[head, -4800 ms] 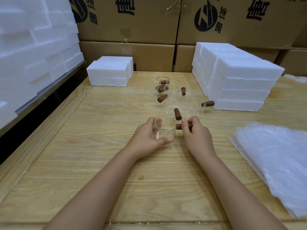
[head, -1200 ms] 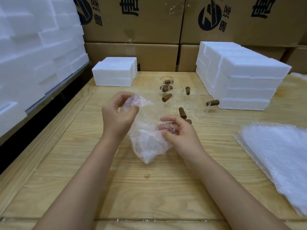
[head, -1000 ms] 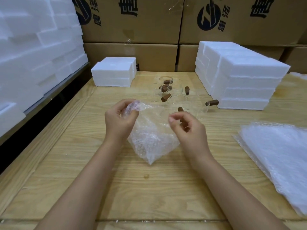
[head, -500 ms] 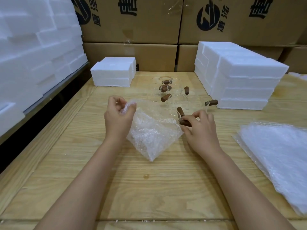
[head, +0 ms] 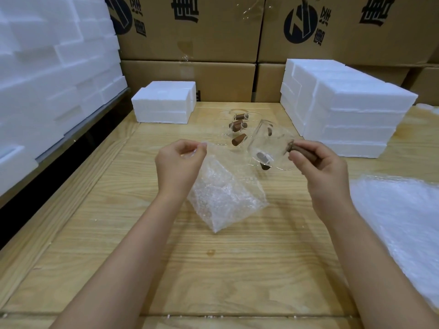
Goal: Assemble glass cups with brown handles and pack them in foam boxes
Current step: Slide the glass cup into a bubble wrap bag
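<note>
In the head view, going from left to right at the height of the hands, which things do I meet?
Stack of foam boxes → left hand → glass cup → right hand → pile of bubble wrap.

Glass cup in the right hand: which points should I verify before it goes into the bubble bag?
1. Right hand grips the brown handle: ok.
2. Glass cup lifted off the table: ok.
3. Left hand pinches the bubble bag edge: ok.
4. Bag mouth open for the cup: cannot tell.
5. Handle fixed tight on the cup: cannot tell.
</note>
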`<action>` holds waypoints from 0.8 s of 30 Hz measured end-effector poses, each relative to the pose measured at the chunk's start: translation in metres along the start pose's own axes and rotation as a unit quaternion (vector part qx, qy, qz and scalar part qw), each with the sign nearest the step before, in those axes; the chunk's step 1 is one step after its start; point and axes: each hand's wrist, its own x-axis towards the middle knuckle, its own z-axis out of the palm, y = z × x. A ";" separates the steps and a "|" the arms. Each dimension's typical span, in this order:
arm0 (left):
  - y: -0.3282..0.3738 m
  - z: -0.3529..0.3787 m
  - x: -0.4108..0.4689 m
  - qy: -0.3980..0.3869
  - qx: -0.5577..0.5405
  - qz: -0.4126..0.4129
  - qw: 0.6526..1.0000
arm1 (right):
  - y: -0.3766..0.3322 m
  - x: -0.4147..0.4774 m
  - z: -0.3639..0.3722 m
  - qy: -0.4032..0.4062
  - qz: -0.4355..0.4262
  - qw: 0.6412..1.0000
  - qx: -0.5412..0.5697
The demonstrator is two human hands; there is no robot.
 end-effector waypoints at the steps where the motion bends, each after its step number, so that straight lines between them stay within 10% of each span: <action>1: 0.002 0.000 -0.001 -0.001 0.005 -0.001 1.000 | -0.002 0.000 0.000 -0.025 0.008 0.999 0.045; 12: 0.013 -0.005 -0.001 -0.114 -0.020 0.008 0.993 | 0.001 -0.006 0.007 -0.086 0.026 0.996 0.003; 24: 0.017 -0.004 -0.002 -0.144 -0.033 -0.021 0.989 | -0.004 -0.016 0.016 -0.081 -0.192 0.947 -0.243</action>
